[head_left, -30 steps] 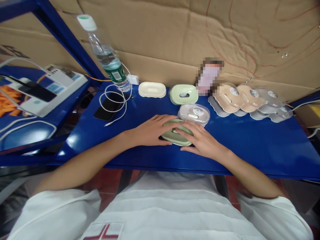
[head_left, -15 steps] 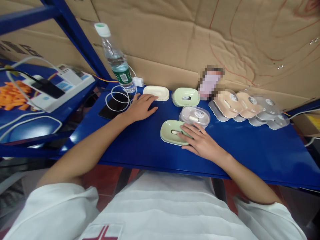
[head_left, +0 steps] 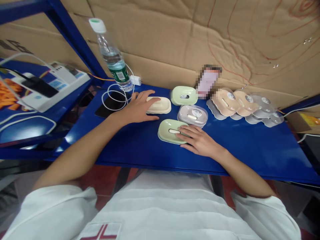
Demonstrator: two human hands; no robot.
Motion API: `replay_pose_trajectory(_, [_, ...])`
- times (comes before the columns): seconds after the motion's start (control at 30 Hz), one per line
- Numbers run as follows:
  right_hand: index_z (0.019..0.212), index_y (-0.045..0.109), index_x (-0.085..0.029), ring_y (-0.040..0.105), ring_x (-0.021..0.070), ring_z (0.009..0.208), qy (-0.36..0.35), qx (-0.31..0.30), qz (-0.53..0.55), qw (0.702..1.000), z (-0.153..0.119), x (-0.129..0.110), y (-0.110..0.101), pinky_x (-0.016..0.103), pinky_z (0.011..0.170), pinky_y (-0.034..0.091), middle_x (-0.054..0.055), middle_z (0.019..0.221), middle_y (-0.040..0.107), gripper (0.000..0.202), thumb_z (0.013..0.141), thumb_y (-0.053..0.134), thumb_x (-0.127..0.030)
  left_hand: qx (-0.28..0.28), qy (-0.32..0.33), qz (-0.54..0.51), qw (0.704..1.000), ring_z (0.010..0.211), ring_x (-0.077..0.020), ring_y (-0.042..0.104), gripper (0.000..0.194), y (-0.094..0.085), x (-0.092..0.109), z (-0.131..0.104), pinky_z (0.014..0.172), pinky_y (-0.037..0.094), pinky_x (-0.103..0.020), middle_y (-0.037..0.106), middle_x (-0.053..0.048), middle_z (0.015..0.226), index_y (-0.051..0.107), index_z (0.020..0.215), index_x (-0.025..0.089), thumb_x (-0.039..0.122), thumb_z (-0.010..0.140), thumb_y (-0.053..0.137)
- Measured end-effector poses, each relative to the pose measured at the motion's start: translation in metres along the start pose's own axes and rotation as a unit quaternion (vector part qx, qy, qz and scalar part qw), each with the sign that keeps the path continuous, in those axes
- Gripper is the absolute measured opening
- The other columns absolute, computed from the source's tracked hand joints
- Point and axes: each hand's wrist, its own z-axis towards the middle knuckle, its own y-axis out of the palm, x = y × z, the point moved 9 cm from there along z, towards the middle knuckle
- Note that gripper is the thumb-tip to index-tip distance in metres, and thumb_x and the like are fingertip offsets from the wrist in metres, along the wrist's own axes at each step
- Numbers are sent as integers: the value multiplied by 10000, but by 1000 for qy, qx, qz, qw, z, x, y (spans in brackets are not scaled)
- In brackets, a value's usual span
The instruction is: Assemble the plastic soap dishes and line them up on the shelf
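Observation:
My left hand [head_left: 137,108] reaches over a cream oval soap dish [head_left: 163,105]. Its fingers are spread across the dish's left end, and the thumb sticks out apart in front of it. My right hand [head_left: 200,140] rests with outstretched fingers on the right end of a light green soap dish [head_left: 166,128], which has a pale bar in its central slot. Right behind that dish lies a greyish soap dish [head_left: 187,115] with a round label and a clear cover. Another green soap dish [head_left: 177,95] stands farther back.
Toward the right sit stacked peach soap dishes [head_left: 223,103] and grey ones [head_left: 262,106] with scalloped edges. A blurred-out phone [head_left: 207,81] leans against the cardboard [head_left: 162,40]. A water bottle [head_left: 113,61], white cable [head_left: 110,108] and dark phone-like slab [head_left: 102,110] are at left.
The cream soap dish has slid toward me and slightly right under my left hand, whose thumb and fingers are wider apart. My right hand stays on the green dish. The view has shifted slightly.

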Motion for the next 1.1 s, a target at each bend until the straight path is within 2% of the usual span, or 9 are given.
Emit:
replay_pose_trajectory(0.1, [1485,658,-158,598,311,1456,0,0,5,1000,1,-1,0,512,1197,506,162,1551,646,452,1106,595,-397,-36,-14,-11,999,1565,-429,394,810,9,-1,1,1256,282,-627,395,-217,1707,386,1664,208,581,995,649])
replay_pose_trajectory(0.2, [1492,651,-167,584,303,1474,6,-3,6,1000,1,0,2,534,1233,466,156,1558,642,450,1117,574,-405,-49,-43,6,998,1486,-391,499,717,9,-5,1,1243,324,-574,514,-164,1629,420,1643,244,557,1024,603])
replay_pose_trajectory(0.33, [1494,649,-181,569,306,1488,11,-6,11,1000,0,0,5,550,1249,436,152,1560,640,454,1119,568,-424,-38,-115,36,992,1438,-421,532,682,7,-23,-1,1207,373,-589,551,-174,1573,510,1583,241,594,1008,608])
replay_pose_trajectory(0.43, [1494,647,-178,564,309,1489,13,-4,15,1000,0,1,6,552,1249,428,158,1565,635,462,1116,571,-432,9,-136,32,990,1506,-443,466,656,5,-29,-1,1249,303,-650,497,-209,1621,527,1578,219,586,1035,564])
replay_pose_trajectory(0.57, [1495,644,-175,555,308,1497,24,-6,18,1000,2,1,10,542,1248,427,165,1576,622,453,1122,557,-418,90,-62,-3,994,1614,-424,347,720,-4,0,22,1300,257,-631,350,-250,1728,427,1653,172,528,1047,584])
replay_pose_trajectory(0.7, [1500,634,-150,549,322,1501,23,-9,21,999,4,-2,13,542,1247,429,175,1587,609,465,1130,534,-415,84,76,-7,994,1668,-424,254,643,-1,50,68,1325,219,-650,268,-201,1790,519,1592,240,359,990,711])
replay_pose_trajectory(0.83, [1524,610,-146,532,330,1516,28,-17,24,999,2,-2,12,560,1257,411,179,1615,580,469,1137,517,-393,67,80,-42,994,1593,-425,417,411,5,51,95,1279,366,-615,391,-224,1730,678,1394,173,326,1012,677])
replay_pose_trajectory(0.97, [1540,591,-141,514,328,1532,29,-23,36,999,2,-2,12,563,1263,397,185,1624,568,476,1138,512,-384,138,45,-95,985,1512,-331,535,406,-22,28,63,1277,422,-518,569,-178,1597,686,1332,184,476,1068,589])
replay_pose_trajectory(1.1, [1553,581,-153,505,318,1539,24,-19,41,999,2,-2,11,554,1256,395,182,1610,584,480,1136,521,-383,154,-11,-124,980,1439,-286,608,406,-53,14,-18,1267,453,-511,633,-116,1526,678,1273,237,566,1064,564])
